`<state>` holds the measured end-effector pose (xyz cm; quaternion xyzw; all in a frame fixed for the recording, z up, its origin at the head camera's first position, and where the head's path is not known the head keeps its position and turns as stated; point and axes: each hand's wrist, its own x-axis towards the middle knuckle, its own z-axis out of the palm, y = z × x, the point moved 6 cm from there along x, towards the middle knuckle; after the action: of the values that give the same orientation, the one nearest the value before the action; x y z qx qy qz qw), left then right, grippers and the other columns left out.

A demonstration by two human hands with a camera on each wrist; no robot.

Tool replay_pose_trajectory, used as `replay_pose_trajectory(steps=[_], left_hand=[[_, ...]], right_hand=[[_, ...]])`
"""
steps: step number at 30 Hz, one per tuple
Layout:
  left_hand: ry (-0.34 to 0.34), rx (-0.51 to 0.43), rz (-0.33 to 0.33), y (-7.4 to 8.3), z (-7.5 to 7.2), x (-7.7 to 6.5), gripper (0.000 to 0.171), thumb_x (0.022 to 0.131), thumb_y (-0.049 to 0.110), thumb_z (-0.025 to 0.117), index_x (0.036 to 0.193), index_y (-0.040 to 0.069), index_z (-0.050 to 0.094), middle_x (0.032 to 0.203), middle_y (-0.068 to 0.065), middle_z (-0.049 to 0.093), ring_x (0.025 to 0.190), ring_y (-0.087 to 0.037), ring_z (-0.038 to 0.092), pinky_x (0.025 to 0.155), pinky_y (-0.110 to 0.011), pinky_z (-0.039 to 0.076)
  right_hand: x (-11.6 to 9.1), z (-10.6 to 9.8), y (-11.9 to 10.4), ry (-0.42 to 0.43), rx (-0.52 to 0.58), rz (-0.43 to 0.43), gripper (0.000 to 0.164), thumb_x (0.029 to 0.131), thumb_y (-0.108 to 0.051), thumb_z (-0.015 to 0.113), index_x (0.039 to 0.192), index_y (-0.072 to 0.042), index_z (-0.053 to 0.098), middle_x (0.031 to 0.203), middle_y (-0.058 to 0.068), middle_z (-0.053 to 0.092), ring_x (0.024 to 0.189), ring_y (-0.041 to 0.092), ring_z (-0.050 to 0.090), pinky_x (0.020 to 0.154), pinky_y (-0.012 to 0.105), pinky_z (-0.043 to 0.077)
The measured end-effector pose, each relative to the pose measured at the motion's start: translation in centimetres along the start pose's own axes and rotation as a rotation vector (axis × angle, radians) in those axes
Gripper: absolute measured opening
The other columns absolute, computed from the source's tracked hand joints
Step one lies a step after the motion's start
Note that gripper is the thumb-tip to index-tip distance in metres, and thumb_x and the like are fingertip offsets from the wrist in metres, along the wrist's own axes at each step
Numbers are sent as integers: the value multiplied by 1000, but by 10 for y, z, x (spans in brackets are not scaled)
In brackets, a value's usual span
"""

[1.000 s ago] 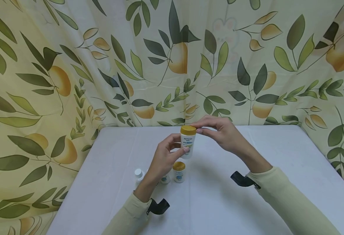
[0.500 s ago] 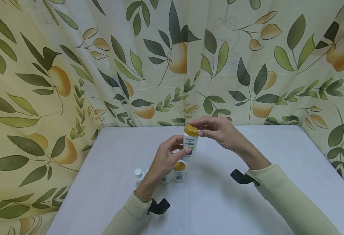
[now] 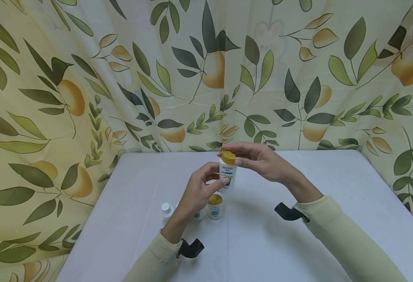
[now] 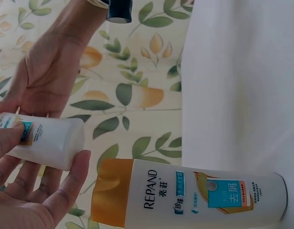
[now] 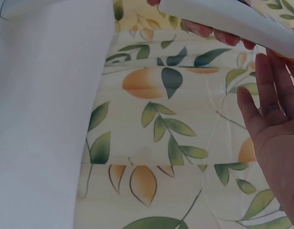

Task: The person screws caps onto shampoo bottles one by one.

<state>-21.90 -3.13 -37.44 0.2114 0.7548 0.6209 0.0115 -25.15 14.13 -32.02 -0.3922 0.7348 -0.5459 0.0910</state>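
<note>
My left hand (image 3: 200, 187) holds a small white shampoo bottle (image 3: 227, 171) with a gold cap, upright above the table. Its thumb lies across the label and the fingers wrap behind. At the top, my right hand (image 3: 260, 160) pinches the gold cap (image 3: 229, 157) between the thumb and fingers reaching over its far side. In the left wrist view the held bottle (image 4: 54, 138) shows its pale base. In the right wrist view only part of the bottle (image 5: 233, 21) shows, near the right hand's fingertips.
Below the left hand, a gold-capped bottle (image 3: 215, 207) stands on the white-covered table (image 3: 280, 250). A white-capped bottle (image 3: 166, 209) and another bottle (image 3: 199, 214) are partly hidden by the left forearm. A leaf-patterned curtain (image 3: 192, 78) hangs behind.
The held bottle has shifted slightly right, then a touch back. The right hand has moved left and its fingers reach farther over the gold cap.
</note>
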Motion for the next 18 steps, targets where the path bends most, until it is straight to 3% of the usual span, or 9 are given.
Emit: replay_pose_trajectory(steps=[6,12,18], left_hand=[[-9,-9,22,0,-1,0,39,95,16,73,132,14,62,130,-1,65,112,-22,64,103,-49,52],[-10,-10,26,-1,-1,0,39,95,15,73,132,13,62,130,-3,64,113,-22,64,100,-42,55],[9,-14,24,-1,-1,0,39,94,13,74,131,13,62,130,-3,64,114,-24,64,96,-38,57]], right_hand=[[0,-2,0,3,-25,26,43,103,-10,60,146,-11,54,141,6,62,130,21,59,106,31,50],[-1,-3,0,22,-67,21,43,102,-9,60,145,-11,56,141,5,62,133,22,55,107,32,49],[-1,-1,-3,74,-112,9,43,101,-8,62,144,-11,57,142,6,61,135,26,53,109,52,47]])
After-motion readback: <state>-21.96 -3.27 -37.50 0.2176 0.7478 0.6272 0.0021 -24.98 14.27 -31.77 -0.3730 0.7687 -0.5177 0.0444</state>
